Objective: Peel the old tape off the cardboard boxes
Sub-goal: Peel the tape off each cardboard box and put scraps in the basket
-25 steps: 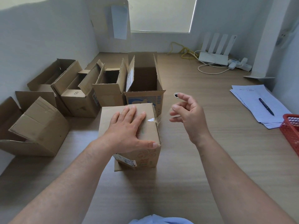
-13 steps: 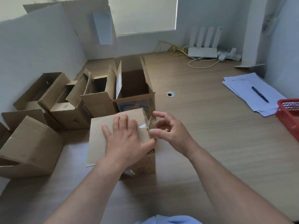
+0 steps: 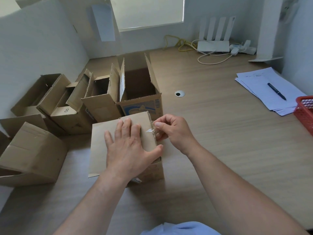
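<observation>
The left hand (image 3: 128, 146) lies flat on the top of a closed cardboard box (image 3: 101, 150), fingers straight and slightly spread, thumb reaching to the box's right edge. It presses down and grips nothing. The box stands on the wooden table (image 3: 220, 141), near the person.

The right hand (image 3: 174, 131) is at the box's upper right edge, fingers curled, with thumb and forefinger pinching a strip of clear tape (image 3: 151, 129). The tape's free end is lifted from the cardboard and crumpled. Its other end seems to sit on the box edge, though how much remains stuck cannot be told.

Behind this box stand several open boxes with their flaps up: a taller one with blue print (image 3: 142, 106) touching it, and to the left one marked with an 8 (image 3: 67, 114). A further box (image 3: 32, 155) lies on its side at the far left.

To the right, well apart, are a stack of papers (image 3: 254, 82) with a pen (image 3: 277, 91) on top and a red basket (image 3: 304, 112) at the frame edge. A white router (image 3: 213, 45) sits by the far wall.
</observation>
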### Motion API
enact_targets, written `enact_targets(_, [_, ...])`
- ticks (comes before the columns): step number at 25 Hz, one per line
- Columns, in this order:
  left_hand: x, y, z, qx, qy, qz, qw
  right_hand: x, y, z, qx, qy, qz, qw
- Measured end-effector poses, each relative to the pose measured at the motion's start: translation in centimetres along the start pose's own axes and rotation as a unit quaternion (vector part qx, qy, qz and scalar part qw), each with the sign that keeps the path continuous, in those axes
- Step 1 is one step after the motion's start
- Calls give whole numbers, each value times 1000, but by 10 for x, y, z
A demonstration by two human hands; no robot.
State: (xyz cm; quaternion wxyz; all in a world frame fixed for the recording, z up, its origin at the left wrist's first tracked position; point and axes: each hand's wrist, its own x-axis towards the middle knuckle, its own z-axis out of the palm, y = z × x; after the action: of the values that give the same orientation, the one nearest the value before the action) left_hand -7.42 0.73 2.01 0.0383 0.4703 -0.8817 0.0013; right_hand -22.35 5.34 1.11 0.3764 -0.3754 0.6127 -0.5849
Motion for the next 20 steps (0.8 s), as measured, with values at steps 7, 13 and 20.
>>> enact_targets(7, [2,-1,3,-9,0,-1,1000,4,-13,-19,-284,33,-138,948])
enact_targets(13, [1,-1,3,-4,7,-3,1000,-9,-19,-9,-357,73,-220,905])
enact_targets(20, [1,4,-2,-22,0,-11,1000,0,-28,9,-496,-46,-205,842])
